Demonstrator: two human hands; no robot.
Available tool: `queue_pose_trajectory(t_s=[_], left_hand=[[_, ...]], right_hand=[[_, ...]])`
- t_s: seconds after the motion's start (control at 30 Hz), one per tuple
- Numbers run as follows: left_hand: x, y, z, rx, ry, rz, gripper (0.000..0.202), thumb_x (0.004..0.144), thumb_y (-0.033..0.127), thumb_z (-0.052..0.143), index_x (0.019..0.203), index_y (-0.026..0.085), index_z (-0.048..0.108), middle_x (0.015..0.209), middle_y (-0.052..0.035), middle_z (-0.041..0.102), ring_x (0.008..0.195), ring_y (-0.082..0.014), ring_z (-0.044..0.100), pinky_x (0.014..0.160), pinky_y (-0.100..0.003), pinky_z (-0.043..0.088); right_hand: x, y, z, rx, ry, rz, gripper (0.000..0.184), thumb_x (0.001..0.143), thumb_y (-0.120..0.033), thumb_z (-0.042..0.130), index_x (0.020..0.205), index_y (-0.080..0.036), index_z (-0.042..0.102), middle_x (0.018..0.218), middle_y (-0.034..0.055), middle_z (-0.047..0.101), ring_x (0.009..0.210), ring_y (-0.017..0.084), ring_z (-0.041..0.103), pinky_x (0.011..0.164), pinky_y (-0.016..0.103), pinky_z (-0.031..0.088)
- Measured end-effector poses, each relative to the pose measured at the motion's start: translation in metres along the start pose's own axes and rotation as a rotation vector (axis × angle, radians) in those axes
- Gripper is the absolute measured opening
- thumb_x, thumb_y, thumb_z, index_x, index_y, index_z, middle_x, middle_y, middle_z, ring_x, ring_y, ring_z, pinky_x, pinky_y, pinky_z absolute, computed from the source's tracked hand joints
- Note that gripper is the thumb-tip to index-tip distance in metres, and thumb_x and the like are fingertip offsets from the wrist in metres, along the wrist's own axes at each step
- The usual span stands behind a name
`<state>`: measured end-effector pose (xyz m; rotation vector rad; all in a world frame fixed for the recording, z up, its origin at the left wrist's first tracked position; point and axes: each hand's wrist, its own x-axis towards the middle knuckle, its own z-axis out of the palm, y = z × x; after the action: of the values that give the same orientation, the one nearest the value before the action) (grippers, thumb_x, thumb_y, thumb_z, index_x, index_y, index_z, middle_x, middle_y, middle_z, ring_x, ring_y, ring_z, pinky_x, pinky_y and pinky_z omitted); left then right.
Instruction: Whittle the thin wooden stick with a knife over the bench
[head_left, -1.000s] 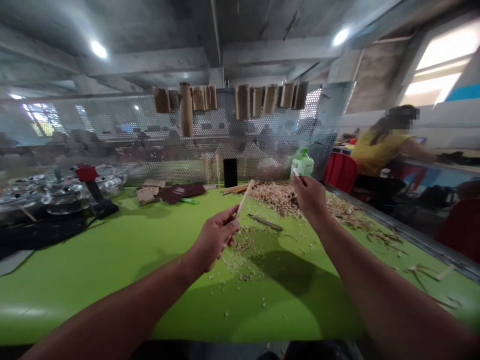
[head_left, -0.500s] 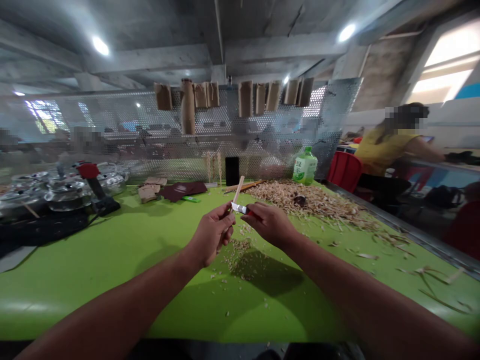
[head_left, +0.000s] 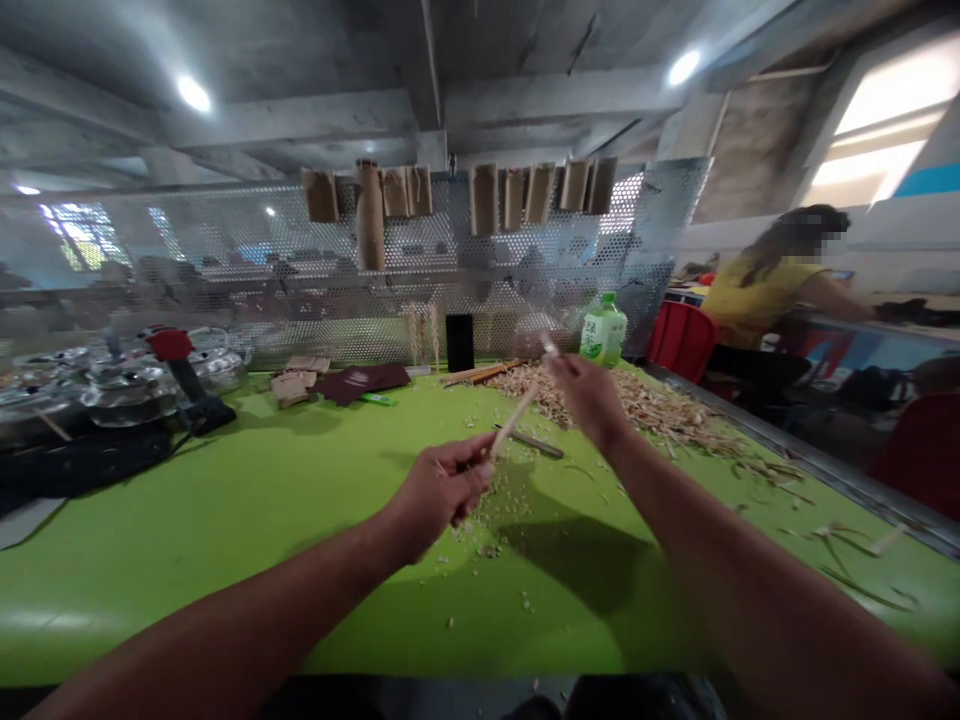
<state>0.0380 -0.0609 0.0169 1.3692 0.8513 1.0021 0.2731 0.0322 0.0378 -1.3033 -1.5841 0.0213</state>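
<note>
Hands apart over a green workbench (head_left: pixel 195 570), left hand (head_left: pixel 439 490) gripping a thin wooden stick (head_left: pixel 516 418).

Blurred right hand (head_left: pixel 589 398) sits just beyond the stick's far tip (too smeared to tell what it holds), in front of a heap of wood shavings (head_left: pixel 660 415). Measured from that heap: a carving knife (head_left: pixel 529 442) lies just in front of it, a green-labelled plastic drink bottle (head_left: pixel 602 333) stands just behind it, and a seated person in a yellow top (head_left: pixel 750 305) is well off to its right, beyond a red chair (head_left: pixel 682 340).
</note>
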Motion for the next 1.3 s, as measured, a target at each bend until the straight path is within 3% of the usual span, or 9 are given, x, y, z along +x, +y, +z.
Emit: queue_pose_trajectory(t_s=[0.07, 0.13, 0.27, 0.43, 0.67, 0.93, 1.07, 1.23, 1.3], left_hand=[[0.001, -0.002, 0.001, -0.085, -0.060, 0.005, 0.052, 0.081, 0.024, 0.064, 0.132, 0.019, 0.054, 0.064, 0.0043, 0.050, 0.045, -0.0045, 0.037, 0.038, -0.017, 0.033], [0.006, -0.002, -0.002, -0.201, -0.035, 0.027, 0.052, 0.082, 0.020, 0.061, 0.134, 0.019, 0.051, 0.071, 0.0019, 0.054, 0.047, -0.0048, 0.042, 0.041, -0.017, 0.037], [0.017, -0.001, -0.013, -0.357, 0.033, 0.054, 0.046, 0.083, 0.017, 0.057, 0.129, 0.017, 0.053, 0.077, 0.0001, 0.055, 0.052, -0.0060, 0.049, 0.043, -0.018, 0.042], [0.020, 0.001, -0.015, -0.351, 0.033, 0.068, 0.038, 0.081, 0.018, 0.060, 0.119, 0.016, 0.057, 0.078, 0.0003, 0.055, 0.051, -0.0053, 0.047, 0.042, -0.018, 0.042], [0.015, 0.005, -0.010, -0.270, 0.057, 0.052, 0.023, 0.081, 0.022, 0.061, 0.103, 0.016, 0.060, 0.079, 0.0018, 0.052, 0.048, -0.0022, 0.041, 0.038, -0.015, 0.031], [0.012, 0.008, -0.010, -0.166, 0.063, 0.079, 0.040, 0.082, 0.025, 0.059, 0.121, 0.020, 0.058, 0.074, 0.0037, 0.047, 0.047, -0.0024, 0.036, 0.039, -0.015, 0.025], [0.010, 0.005, -0.008, -0.188, 0.057, 0.067, 0.047, 0.081, 0.024, 0.060, 0.128, 0.020, 0.055, 0.072, 0.0037, 0.046, 0.046, -0.0022, 0.034, 0.038, -0.015, 0.024], [0.005, 0.001, -0.001, -0.218, -0.054, 0.008, 0.052, 0.079, 0.020, 0.063, 0.131, 0.018, 0.054, 0.071, 0.0028, 0.050, 0.044, -0.0025, 0.035, 0.037, -0.016, 0.027], [0.006, 0.002, -0.001, -0.288, -0.087, 0.015, 0.049, 0.080, 0.019, 0.061, 0.129, 0.017, 0.054, 0.076, 0.0009, 0.054, 0.046, -0.0038, 0.042, 0.039, -0.018, 0.033]], right_hand=[[0.016, 0.019, -0.012, -0.031, 0.149, 0.107, 0.040, 0.088, -0.049, 0.043, 0.061, -0.020, 0.049, 0.052, -0.0014, 0.043, 0.051, 0.013, 0.039, 0.052, 0.028, 0.023], [0.019, 0.026, -0.015, -0.050, 0.197, 0.122, 0.041, 0.087, -0.049, 0.043, 0.059, -0.020, 0.048, 0.052, -0.0013, 0.043, 0.052, 0.013, 0.039, 0.051, 0.028, 0.022], [-0.007, 0.003, 0.004, 0.010, -0.005, -0.085, 0.035, 0.087, -0.046, 0.047, 0.065, -0.020, 0.049, 0.057, -0.0018, 0.045, 0.054, 0.012, 0.039, 0.051, 0.026, 0.024], [-0.044, -0.039, 0.025, 0.052, -0.305, -0.340, 0.028, 0.090, -0.042, 0.047, 0.076, -0.019, 0.055, 0.068, 0.0005, 0.054, 0.060, 0.012, 0.045, 0.056, 0.025, 0.029], [-0.053, -0.047, 0.026, -0.060, -0.386, -0.413, 0.029, 0.092, -0.042, 0.046, 0.077, -0.019, 0.057, 0.070, 0.0015, 0.056, 0.059, 0.011, 0.044, 0.054, 0.026, 0.026], [-0.053, -0.049, 0.023, -0.119, -0.316, -0.399, 0.028, 0.091, -0.043, 0.046, 0.080, -0.020, 0.058, 0.072, 0.0020, 0.056, 0.059, 0.012, 0.046, 0.055, 0.026, 0.026], [-0.043, -0.044, 0.021, -0.108, -0.277, -0.364, 0.029, 0.090, -0.043, 0.047, 0.077, -0.020, 0.057, 0.070, 0.0018, 0.056, 0.060, 0.012, 0.046, 0.055, 0.026, 0.025], [-0.002, 0.001, 0.000, -0.032, -0.024, 0.060, 0.039, 0.088, -0.049, 0.043, 0.062, -0.020, 0.048, 0.052, -0.0017, 0.044, 0.048, 0.012, 0.037, 0.049, 0.028, 0.020], [0.010, 0.016, -0.007, -0.043, 0.070, 0.125, 0.041, 0.087, -0.051, 0.043, 0.059, -0.020, 0.046, 0.051, -0.0017, 0.043, 0.049, 0.012, 0.038, 0.050, 0.028, 0.021]])
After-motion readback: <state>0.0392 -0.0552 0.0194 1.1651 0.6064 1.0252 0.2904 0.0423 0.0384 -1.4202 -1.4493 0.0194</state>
